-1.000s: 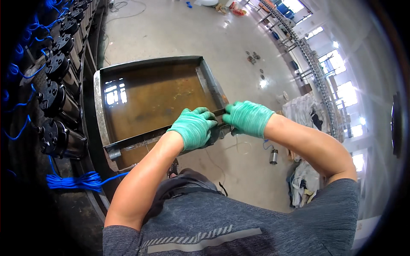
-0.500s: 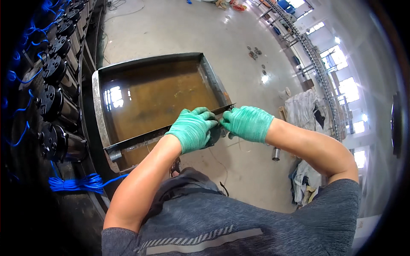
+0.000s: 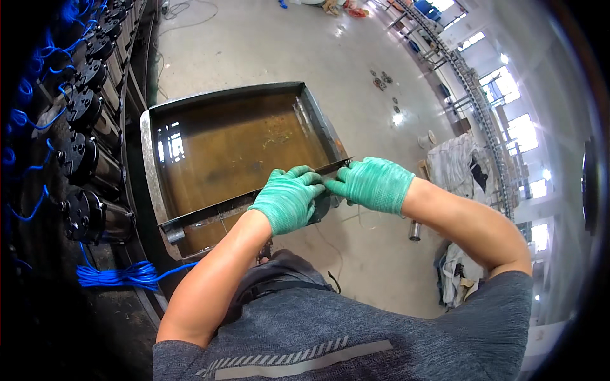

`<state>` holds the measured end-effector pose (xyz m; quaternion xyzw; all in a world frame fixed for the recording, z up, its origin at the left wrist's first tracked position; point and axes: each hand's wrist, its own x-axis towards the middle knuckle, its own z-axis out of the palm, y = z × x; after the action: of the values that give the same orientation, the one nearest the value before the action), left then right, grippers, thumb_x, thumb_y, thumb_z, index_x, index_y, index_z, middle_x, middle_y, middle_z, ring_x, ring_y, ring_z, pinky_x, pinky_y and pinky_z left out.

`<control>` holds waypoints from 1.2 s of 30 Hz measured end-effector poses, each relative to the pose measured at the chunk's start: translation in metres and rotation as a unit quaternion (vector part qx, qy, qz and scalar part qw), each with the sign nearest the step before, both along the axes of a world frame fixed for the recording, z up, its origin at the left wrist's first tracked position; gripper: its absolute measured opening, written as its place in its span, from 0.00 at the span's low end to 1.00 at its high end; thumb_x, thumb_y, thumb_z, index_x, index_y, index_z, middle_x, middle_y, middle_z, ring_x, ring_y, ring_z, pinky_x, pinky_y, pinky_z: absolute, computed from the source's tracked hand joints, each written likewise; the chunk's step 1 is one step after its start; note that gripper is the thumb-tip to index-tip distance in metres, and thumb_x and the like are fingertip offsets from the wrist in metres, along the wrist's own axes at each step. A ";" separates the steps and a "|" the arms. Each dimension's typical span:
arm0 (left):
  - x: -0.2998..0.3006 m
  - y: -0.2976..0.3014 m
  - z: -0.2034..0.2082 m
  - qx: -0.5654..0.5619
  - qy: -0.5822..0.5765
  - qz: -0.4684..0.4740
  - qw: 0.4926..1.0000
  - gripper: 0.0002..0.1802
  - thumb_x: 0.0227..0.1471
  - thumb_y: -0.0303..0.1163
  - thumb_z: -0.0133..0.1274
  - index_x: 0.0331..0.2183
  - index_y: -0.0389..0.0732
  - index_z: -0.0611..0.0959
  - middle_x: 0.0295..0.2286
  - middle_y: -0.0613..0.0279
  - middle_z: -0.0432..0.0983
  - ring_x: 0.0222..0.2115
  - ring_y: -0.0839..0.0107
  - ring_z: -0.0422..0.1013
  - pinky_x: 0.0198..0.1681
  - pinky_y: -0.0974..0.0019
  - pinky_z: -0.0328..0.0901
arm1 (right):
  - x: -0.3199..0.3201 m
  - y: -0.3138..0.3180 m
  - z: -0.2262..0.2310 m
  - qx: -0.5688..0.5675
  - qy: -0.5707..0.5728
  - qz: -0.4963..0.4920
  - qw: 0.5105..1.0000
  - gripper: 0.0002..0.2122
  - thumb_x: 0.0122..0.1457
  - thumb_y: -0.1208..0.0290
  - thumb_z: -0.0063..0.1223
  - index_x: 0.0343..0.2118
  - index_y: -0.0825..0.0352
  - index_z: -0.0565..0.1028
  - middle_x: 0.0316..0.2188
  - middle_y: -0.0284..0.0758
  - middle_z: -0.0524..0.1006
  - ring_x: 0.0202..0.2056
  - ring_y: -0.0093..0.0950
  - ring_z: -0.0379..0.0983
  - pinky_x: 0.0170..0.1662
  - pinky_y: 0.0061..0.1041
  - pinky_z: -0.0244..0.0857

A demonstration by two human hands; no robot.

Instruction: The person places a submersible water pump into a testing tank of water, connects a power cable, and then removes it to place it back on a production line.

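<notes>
Both of my hands wear green knit gloves and meet at the near right corner of a metal tank [image 3: 150,159] of murky brown water [image 3: 235,152]. My left hand [image 3: 289,200] is closed, its bent fingers pointing right over the tank's near bar. Against it, my right hand [image 3: 375,185] is closed too, thumb and fingertips pinched together. A dark rounded piece [image 3: 323,208] shows just below the left fingers, mostly covered. Whatever the fingertips grip is hidden between the gloves.
Several black-capped metal cylinders [image 3: 95,216] with blue cables line the left side. A coiled blue cable [image 3: 117,275] lies near them. On the right stand a shiny metal cylinder [image 3: 415,230] and white sacks [image 3: 454,162]. Small round parts [image 3: 382,80] lie on the floor [image 3: 254,38] beyond.
The whole view has shifted slightly. My hands stay together at the tank's corner, and the right fingertips have moved a little against the left ones.
</notes>
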<state>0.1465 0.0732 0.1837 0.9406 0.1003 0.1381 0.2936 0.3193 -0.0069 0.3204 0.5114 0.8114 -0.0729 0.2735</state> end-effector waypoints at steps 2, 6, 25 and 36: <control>0.000 -0.001 0.003 -0.010 -0.002 0.000 1.000 0.21 0.52 0.32 0.54 0.49 0.47 0.82 0.53 0.62 0.74 0.59 0.57 0.64 0.57 0.51 0.59 | 0.014 0.001 -0.004 0.024 0.020 0.083 0.996 0.11 0.58 0.67 0.54 0.42 0.62 0.76 0.30 0.37 0.78 0.32 0.35 0.80 0.34 0.36 0.74; -0.003 -0.003 0.004 -0.014 -0.007 0.008 1.000 0.21 0.51 0.31 0.54 0.49 0.47 0.82 0.53 0.62 0.74 0.59 0.58 0.64 0.57 0.52 0.60 | 0.016 -0.002 -0.014 0.044 0.031 -0.003 0.999 0.13 0.60 0.59 0.54 0.41 0.63 0.77 0.27 0.38 0.80 0.34 0.39 0.80 0.34 0.37 0.74; -0.041 -0.009 0.006 0.024 0.122 0.276 0.953 0.21 0.59 0.50 0.54 0.30 0.40 0.76 0.24 0.47 0.78 0.26 0.45 0.76 0.29 0.47 0.69 | 0.091 -0.044 -0.204 0.090 0.354 -0.536 0.761 0.26 0.69 0.49 0.42 0.48 0.72 0.77 0.35 0.44 0.82 0.37 0.44 0.78 0.44 0.39 0.70; -0.184 -0.034 -0.029 -0.376 0.015 0.424 0.824 0.11 0.61 0.34 0.53 0.35 0.34 0.78 0.22 0.60 0.74 0.22 0.72 0.68 0.27 0.66 0.65 | 0.006 -0.034 -0.310 -0.086 0.519 -0.578 0.625 0.28 0.69 0.46 0.37 0.53 0.69 0.73 0.39 0.47 0.80 0.37 0.39 0.78 0.43 0.37 0.71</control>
<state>-0.0376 0.0395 0.1542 0.6237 0.5376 0.1865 0.5359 0.3254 -0.0409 0.0108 0.7268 0.3470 -0.5382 -0.2484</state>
